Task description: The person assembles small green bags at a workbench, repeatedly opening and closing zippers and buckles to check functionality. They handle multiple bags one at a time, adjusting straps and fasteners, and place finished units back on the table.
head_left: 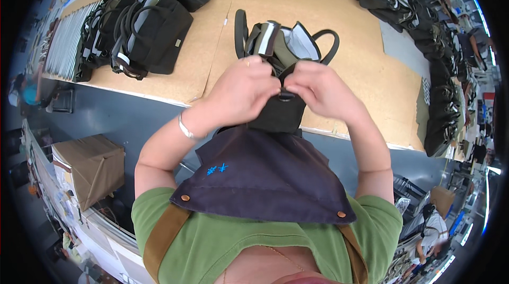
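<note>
A small black bag (pixel 277 115) stands at the near edge of the table, in front of my apron. Its top gapes, showing an olive and pale grey lining (pixel 302 42). Dark loop handles (pixel 330 45) rise on both sides, and a brown-and-white striped strap (pixel 266 39) lies across the far left part. My left hand (pixel 245 89) is closed, pinching the bag's upper edge from the left. Opposite it, my right hand (pixel 324 86) pinches the same edge. The fingertips nearly meet above a small dark ring (pixel 286 94); the exact bit between them is mostly hidden.
Several finished-looking black bags (pixel 154 35) crowd the table's left side. More dark bags (pixel 387 3) line the far and right edges. A grey sheet (pixel 405 45) lies on the brown tabletop (pixel 207 66). A brown box (pixel 93 164) stands lower left; a person (pixel 432 231) is at lower right.
</note>
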Tool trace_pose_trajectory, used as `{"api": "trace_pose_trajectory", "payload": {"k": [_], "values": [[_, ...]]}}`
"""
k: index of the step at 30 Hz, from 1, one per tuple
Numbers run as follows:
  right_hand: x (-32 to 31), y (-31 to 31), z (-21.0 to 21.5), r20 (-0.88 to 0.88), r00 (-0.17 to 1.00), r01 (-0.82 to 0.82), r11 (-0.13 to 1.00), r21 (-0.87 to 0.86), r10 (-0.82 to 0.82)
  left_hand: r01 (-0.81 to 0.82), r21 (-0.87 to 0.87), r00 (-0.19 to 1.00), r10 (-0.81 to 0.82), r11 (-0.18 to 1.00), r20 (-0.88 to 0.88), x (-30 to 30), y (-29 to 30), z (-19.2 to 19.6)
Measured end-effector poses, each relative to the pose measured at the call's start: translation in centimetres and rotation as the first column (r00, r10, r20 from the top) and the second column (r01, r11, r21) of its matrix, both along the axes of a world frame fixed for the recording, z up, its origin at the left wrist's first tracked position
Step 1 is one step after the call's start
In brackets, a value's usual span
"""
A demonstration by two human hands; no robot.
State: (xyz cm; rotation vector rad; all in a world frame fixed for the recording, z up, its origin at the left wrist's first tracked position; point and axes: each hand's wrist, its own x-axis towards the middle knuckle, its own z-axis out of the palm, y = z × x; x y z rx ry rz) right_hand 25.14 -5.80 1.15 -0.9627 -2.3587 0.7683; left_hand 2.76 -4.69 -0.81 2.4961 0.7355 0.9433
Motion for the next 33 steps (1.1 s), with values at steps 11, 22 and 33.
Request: {"api": "trace_pose_trajectory", "payload": {"k": [11, 22, 33], "values": [[4.0, -1.4, -10.0, -0.272, 0.78, 0.624, 0.728, 0.284, -0.563, -0.501, 0.035, 0.841, 0.477, 0.865, 0.255, -2.7, -1.7, -9.0], [-2.3, 6.4, -8.5, -0.055, 0.832, 0.552, 0.834, -0.011, -0.552, -0.163, -0.294, 0.978, 0.194, 0.942, 0.077, 2.8, 0.1, -10.0], [-2.6, 4.8, -5.2, -0.092, 0.996, 0.045, 0.895, 0.444, -0.005, -0.194, -0.466, 0.977, 0.124, 0.863, -0.176, -2.8, 6.3, -5.3]]}}
